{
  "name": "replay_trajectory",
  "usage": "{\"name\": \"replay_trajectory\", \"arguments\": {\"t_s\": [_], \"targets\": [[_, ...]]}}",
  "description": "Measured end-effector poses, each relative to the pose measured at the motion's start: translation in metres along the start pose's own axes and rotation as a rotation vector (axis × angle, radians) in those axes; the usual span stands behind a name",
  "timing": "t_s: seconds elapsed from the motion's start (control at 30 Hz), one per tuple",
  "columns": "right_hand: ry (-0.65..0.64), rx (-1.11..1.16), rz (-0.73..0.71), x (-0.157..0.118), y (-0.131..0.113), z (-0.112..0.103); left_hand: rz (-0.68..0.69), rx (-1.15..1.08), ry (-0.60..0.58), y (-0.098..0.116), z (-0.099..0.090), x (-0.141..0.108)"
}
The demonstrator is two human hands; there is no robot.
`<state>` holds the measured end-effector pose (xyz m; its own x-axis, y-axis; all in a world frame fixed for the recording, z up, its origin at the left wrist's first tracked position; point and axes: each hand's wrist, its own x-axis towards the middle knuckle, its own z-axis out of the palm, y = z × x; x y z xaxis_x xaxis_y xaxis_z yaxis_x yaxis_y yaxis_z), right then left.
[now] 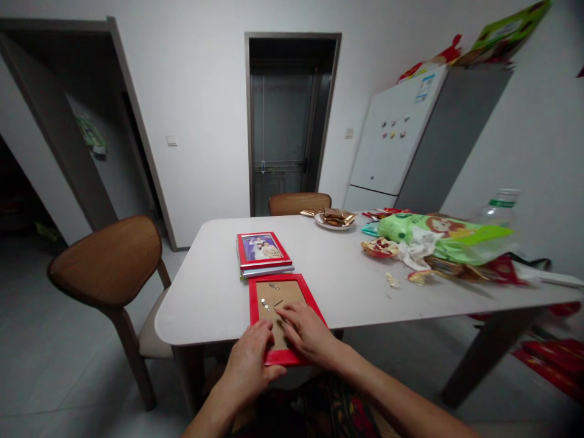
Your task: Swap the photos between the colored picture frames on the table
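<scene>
A red picture frame (311,301) lies back side up at the table's near edge, its lower part jutting past it. Its brown backing board (285,292) carries small metal clips (265,304) and a thin dark piece (278,303). My left hand (250,356) grips the frame's lower left side, fingers over the board and thumb along the bottom edge. Above the board, my right hand (308,331) has its fingertips pinched near the thin dark piece; what they hold is hidden. Just behind lies a second red frame (266,249) with a photo, face up on a stack.
On the white table (205,292) are a plate of wrapped snacks (335,219), a piece of pomegranate (379,246), a green plastic bag (438,234) and a clear bottle (497,210). Wooden chairs stand at the left (109,267) and far side (300,202).
</scene>
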<state>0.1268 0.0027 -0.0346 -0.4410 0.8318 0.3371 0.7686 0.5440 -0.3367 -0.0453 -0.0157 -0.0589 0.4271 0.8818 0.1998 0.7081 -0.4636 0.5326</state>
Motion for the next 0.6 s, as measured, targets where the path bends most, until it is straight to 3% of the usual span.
{"name": "replay_trajectory", "arguments": {"t_s": [0.23, 0.6], "targets": [[-0.06, -0.143, 0.018, 0.04, -0.002, 0.019, 0.029, -0.045, -0.021, -0.004, -0.003, -0.001], [-0.086, -0.059, 0.006, 0.043, -0.003, 0.022, 0.032, -0.067, 0.013, -0.006, 0.002, -0.002]]}}
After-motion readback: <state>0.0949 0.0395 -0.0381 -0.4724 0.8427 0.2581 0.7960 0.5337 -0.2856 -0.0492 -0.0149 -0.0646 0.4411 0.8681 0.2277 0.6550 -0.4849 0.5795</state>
